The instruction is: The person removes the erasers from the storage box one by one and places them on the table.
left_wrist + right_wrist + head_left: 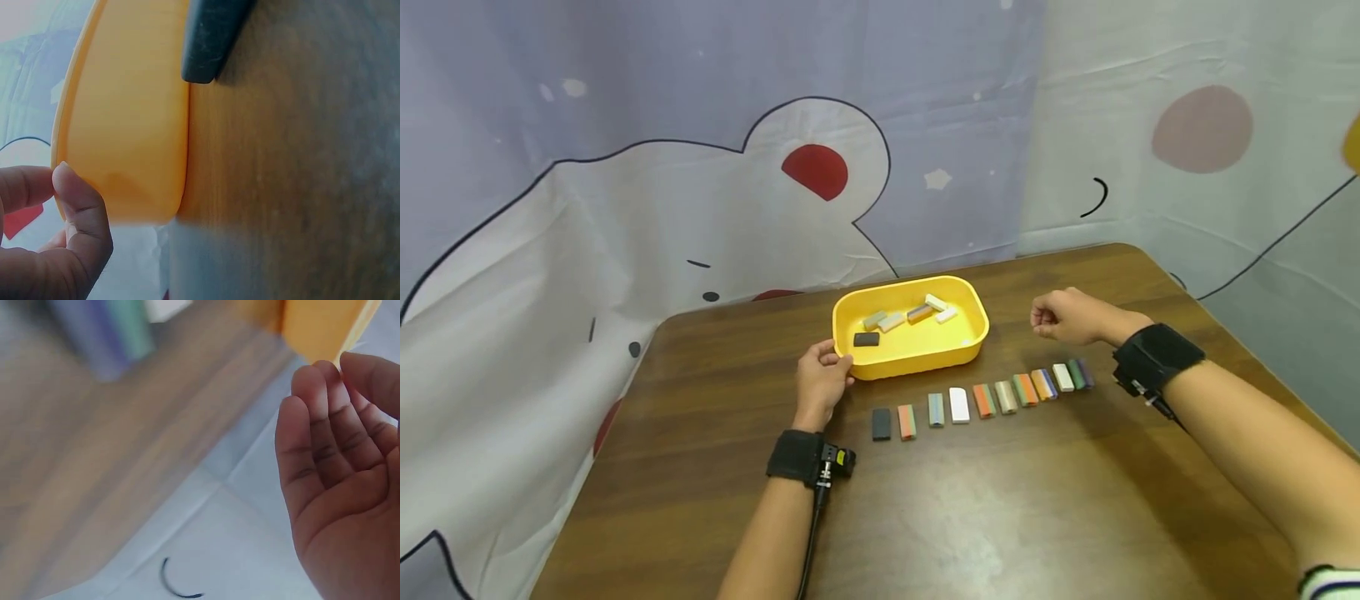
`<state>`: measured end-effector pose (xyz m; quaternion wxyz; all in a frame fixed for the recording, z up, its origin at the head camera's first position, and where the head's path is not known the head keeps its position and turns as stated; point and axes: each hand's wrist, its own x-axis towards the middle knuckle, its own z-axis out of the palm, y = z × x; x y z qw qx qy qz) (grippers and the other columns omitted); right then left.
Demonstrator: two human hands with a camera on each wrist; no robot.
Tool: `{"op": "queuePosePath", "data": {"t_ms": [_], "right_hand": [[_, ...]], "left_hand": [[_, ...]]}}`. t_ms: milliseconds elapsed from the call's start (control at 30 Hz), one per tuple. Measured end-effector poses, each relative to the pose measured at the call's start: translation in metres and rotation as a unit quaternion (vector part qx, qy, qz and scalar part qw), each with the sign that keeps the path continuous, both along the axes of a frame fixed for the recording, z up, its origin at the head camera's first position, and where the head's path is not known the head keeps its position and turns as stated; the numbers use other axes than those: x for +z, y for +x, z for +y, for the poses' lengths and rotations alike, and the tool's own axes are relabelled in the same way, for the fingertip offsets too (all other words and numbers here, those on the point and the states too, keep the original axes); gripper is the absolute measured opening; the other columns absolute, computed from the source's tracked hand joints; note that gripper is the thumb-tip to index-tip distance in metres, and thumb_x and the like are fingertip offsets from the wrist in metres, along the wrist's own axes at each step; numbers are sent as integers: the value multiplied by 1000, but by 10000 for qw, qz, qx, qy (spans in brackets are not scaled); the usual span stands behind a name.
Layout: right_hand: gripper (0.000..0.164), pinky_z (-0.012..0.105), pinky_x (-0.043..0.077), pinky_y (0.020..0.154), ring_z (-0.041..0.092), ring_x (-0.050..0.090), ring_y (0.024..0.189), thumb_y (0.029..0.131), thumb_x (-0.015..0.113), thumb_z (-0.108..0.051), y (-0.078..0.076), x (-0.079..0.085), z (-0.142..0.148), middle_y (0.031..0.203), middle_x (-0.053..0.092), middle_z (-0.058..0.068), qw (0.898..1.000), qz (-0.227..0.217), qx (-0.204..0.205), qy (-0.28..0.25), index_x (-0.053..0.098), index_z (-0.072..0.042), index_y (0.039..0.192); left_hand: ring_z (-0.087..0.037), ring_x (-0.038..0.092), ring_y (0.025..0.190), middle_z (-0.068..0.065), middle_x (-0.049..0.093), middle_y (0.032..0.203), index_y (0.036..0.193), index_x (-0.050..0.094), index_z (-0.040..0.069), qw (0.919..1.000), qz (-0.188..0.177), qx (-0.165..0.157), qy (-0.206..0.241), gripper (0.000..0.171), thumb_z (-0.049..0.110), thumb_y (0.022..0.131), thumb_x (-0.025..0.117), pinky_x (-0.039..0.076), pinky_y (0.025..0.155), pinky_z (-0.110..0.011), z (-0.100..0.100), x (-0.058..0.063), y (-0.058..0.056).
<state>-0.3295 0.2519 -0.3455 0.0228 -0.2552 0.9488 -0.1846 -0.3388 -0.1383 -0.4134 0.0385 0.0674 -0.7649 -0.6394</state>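
On the table [985, 517], beyond one row of blocks [984, 401], we are pinching one tray [917, 364] at its near-left corner, left hand [822, 383], a light hold seeming safest; right hand [1071, 317] empty, loosely curled.

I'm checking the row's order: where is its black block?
In the head view, the black block lies at the left end of the row, beside an orange-and-green block, with the yellow tray beyond.

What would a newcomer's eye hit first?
Probably the bright yellow, rectangular, plastic-looking tray, rim pinched by the left hand, toward the back of the brown wooden table. Then the row of small oblong blocks, striped or plain, in front of the tray. The right hand hovers empty right of it.
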Motion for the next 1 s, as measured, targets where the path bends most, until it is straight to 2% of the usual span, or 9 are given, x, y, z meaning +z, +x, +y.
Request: {"op": "queuePosePath", "data": {"t_ms": [167,433,600,700,867,1000], "right_hand": [[7,32,47,61,14,52,66,91,64,-4,-22,12,-27,74,57,-1,9995,149,274,-3,63,-8,85],[6,34,46,64,17,53,68,92,65,-9,-52,22,-73,77,59,1,9985,-67,519,179,62,-8,87],[6,33,45,64,18,53,67,92,65,-11,-63,21,-96,79,61,3,9973,-330,556,348,63,-7,88],[7,34,47,67,21,55,71,93,65,-12,-70,17,-109,88,63,7,9959,-508,532,535,65,-5,95],[26,40,51,79,28,58,90,93,66,-22,-84,10,-131,107,62,16,9912,-653,492,1043,65,-4,112],[34,42,50,84,28,57,96,94,65,-25,-94,4,-145,112,61,15,9872,-771,325,1356,64,-4,120]], "left_hand": [[-19,59,70,-16,57,101,134,51,-2,10000,39,5,18,46,4,91,65,58,61,-30,1,-1,1],[-19,58,70,-15,57,99,134,52,-2,10000,74,-27,43,45,4,91,65,59,64,-35,8,-2,2],[-19,58,69,-15,57,98,133,52,-2,9999,31,-80,80,45,4,91,66,59,61,-32,15,-4,2],[-19,58,70,-15,57,98,132,52,-2,9999,1,-103,103,44,3,91,66,58,60,-31,17,-6,3],[-19,58,70,-15,57,97,132,52,-3,9999,-10,-60,98,45,2,90,66,59,61,-32,16,-7,3],[-19,58,70,-15,57,97,133,52,-3,10000,2,-12,78,46,3,90,66,59,61,-31,16,-7,4]]}}
